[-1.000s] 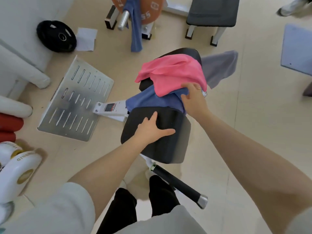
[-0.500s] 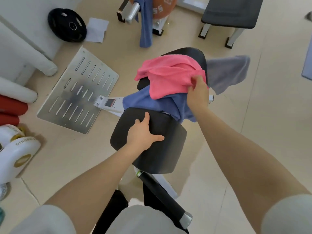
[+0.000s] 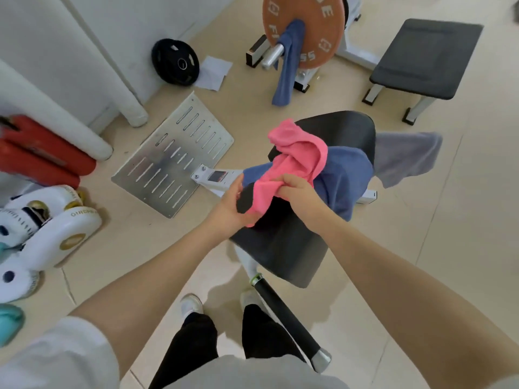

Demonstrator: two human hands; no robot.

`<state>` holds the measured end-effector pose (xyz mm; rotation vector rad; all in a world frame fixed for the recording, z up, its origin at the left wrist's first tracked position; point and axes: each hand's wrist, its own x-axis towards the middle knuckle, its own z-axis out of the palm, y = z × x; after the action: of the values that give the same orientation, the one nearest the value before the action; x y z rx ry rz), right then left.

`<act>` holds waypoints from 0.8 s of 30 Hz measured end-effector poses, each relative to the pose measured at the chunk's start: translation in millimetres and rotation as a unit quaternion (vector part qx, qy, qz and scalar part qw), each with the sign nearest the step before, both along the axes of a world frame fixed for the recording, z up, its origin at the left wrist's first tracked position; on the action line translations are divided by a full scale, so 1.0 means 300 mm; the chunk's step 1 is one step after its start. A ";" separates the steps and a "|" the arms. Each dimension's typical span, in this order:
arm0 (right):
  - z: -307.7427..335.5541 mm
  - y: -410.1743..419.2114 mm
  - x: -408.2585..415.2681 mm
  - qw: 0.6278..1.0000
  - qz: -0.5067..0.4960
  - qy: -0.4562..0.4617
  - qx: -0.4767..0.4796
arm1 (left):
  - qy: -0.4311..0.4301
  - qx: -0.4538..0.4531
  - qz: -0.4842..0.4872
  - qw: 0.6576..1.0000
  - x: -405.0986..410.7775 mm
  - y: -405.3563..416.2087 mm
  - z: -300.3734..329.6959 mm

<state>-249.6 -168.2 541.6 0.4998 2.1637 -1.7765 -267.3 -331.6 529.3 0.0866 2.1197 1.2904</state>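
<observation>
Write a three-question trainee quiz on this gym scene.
1. True or false: the pink fabric towel lies untouched on the black padded seat.
2. What hangs over the metal bar at the round orange weight plate? A) long blue cloth B) yellow rope C) green jacket
3. What colour is the draped seat towel partly beneath the pink one?
Key: 1 false, the left hand and right hand grip it; 2 A; 3 blue.

A slotted metal plate (image 3: 174, 161) lies on the floor (image 3: 449, 248), near a black weight disc (image 3: 175, 61) and a padded bench (image 3: 427, 60).
</observation>
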 end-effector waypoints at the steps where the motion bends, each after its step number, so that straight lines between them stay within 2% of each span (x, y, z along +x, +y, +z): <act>1: 0.010 -0.041 -0.014 1.000 0.013 -0.016 -0.021 | 0.015 0.006 -0.010 1.000 0.007 -0.036 0.025; 4: 0.037 -0.181 -0.063 0.994 0.105 -0.028 -0.002 | 0.008 0.008 0.055 0.998 0.017 -0.155 0.066; 7: 0.072 -0.334 -0.080 0.979 0.199 -0.027 -0.035 | 0.013 0.031 0.145 0.989 0.030 -0.301 0.109; 12: 0.124 -0.539 -0.102 0.929 0.320 -0.073 -0.169 | 0.022 0.055 0.142 0.988 0.058 -0.570 0.186; 19: 0.169 -0.857 -0.150 0.895 0.445 -0.036 0.000 | 0.173 -0.018 0.129 0.976 0.065 -0.888 0.301; 22: 0.161 -0.980 -0.174 0.890 0.449 -0.019 0.073 | 0.215 -0.033 0.207 0.954 0.065 -1.034 0.316; 24: 0.139 -1.048 -0.183 0.903 0.423 -0.021 0.076 | 0.213 -0.019 0.292 0.932 0.071 -1.144 0.291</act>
<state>-304.6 -482.7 583.3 -0.3480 2.0172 -1.0987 -246.0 -674.7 616.6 -0.3390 2.6657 1.6807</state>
